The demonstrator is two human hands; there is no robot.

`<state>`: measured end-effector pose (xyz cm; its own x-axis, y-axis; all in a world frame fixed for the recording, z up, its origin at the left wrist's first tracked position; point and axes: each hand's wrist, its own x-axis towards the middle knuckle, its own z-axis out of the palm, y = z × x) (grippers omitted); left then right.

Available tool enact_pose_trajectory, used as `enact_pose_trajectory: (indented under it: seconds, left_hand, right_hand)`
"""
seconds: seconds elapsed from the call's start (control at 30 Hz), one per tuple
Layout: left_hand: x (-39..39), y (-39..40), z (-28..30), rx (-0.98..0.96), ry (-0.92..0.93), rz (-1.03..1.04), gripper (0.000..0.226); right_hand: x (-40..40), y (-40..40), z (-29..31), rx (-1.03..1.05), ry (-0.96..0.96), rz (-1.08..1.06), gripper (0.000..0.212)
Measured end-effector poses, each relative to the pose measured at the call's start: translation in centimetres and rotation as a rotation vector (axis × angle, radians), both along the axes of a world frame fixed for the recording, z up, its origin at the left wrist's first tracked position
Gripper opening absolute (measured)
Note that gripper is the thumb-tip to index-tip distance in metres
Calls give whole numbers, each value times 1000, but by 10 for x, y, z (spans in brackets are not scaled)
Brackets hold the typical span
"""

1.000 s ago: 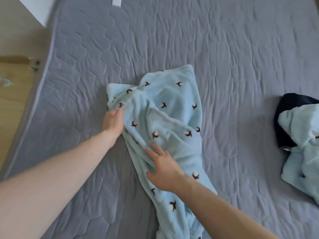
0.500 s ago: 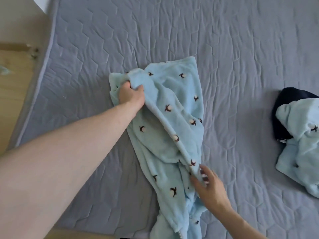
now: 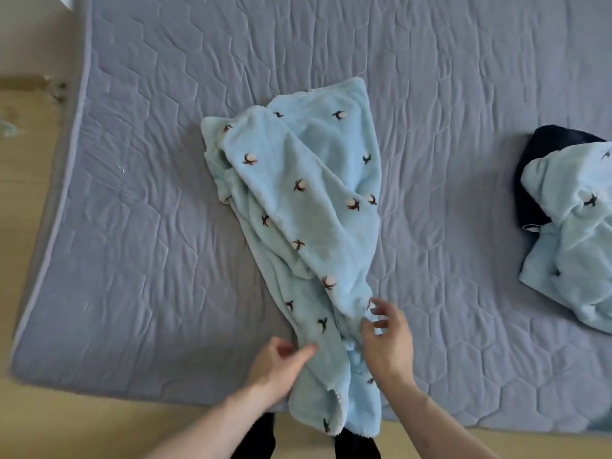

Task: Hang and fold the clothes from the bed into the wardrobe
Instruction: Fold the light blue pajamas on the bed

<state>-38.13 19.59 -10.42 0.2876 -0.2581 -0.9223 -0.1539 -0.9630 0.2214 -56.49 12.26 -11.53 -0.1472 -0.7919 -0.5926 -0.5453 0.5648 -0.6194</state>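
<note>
Fleece pyjama trousers [image 3: 308, 207] look soft, light and floppy. Left hand [image 3: 276, 367] pinches the near edge; right hand [image 3: 389, 339] hovers loosely spread, so grip both near corners

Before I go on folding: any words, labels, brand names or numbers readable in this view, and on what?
None can be read.
Light blue fleece garment: a printed flower motif only, no lettering.
Dark garment at the right: a small white tag at its lower edge, too small to read.
Grey quilted mattress: no text.
</note>
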Motion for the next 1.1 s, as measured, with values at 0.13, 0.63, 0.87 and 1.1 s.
enact_pose_trajectory:
  seconds: [0.13, 0.63, 0.87, 1.1]
  left_hand:
    - [-46, 19, 6, 23, 126, 34, 59]
    - [17, 38, -15, 145, -221, 142, 18]
    - [29, 28, -17, -7, -79, 92, 36]
    - [24, 34, -14, 10, 143, -65, 52]
  right_hand:
    - [-29, 22, -2, 360, -25, -58, 67]
    - [-25, 60, 6, -111, 142, 514, 74]
    - [-6, 56, -1, 164, 40, 480, 47]
    - [5, 35, -5, 461, -23, -180, 74]
